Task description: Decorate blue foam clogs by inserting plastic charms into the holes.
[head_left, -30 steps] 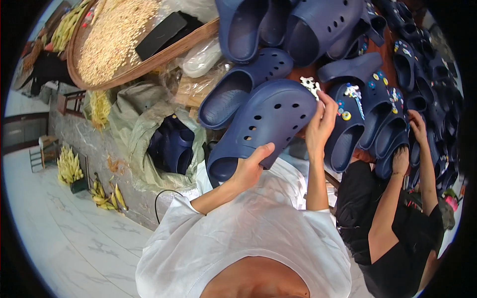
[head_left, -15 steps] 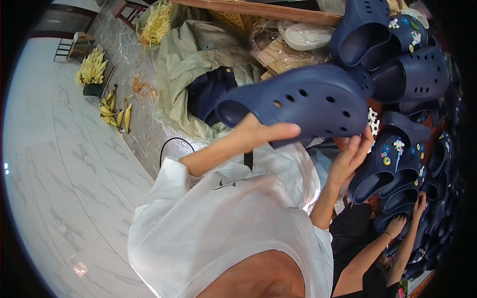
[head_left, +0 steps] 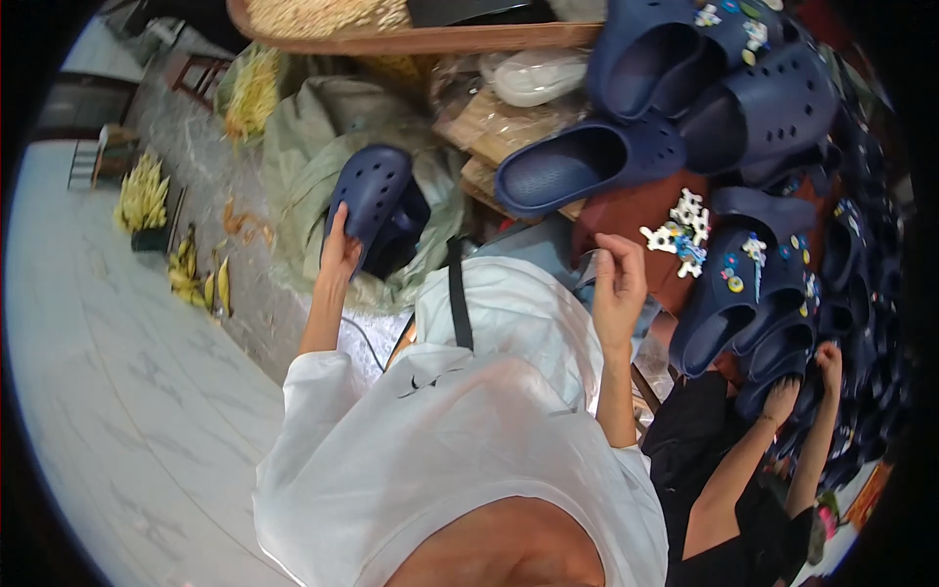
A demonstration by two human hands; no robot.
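Note:
My left hand [head_left: 339,252] grips a navy clog [head_left: 370,196] with holes in its upper, holding it tilted at the mouth of a grey-green woven sack [head_left: 303,147]. Dark navy footwear [head_left: 406,230] shows in the sack, partly hidden behind that clog. My right hand [head_left: 618,293] is raised over the edge of a brown surface [head_left: 626,210], its fingers loosely bent and nothing clearly held. A cluster of small white and blue charms [head_left: 682,235] lies just to its right. Another plain navy clog [head_left: 577,166] rests beyond it, with its opening facing up.
Navy clogs [head_left: 763,108] are piled on the right, several with charms. A co-worker's hands [head_left: 782,396] work among them. Behind are a wrapped white item [head_left: 533,76] and a wooden-rimmed tray [head_left: 430,39]. Bananas [head_left: 223,284] lie on the floor at left.
The clog that was in front of me has moved left to the sack in my left hand. My right hand has come away from its toe. The view has shifted slightly.

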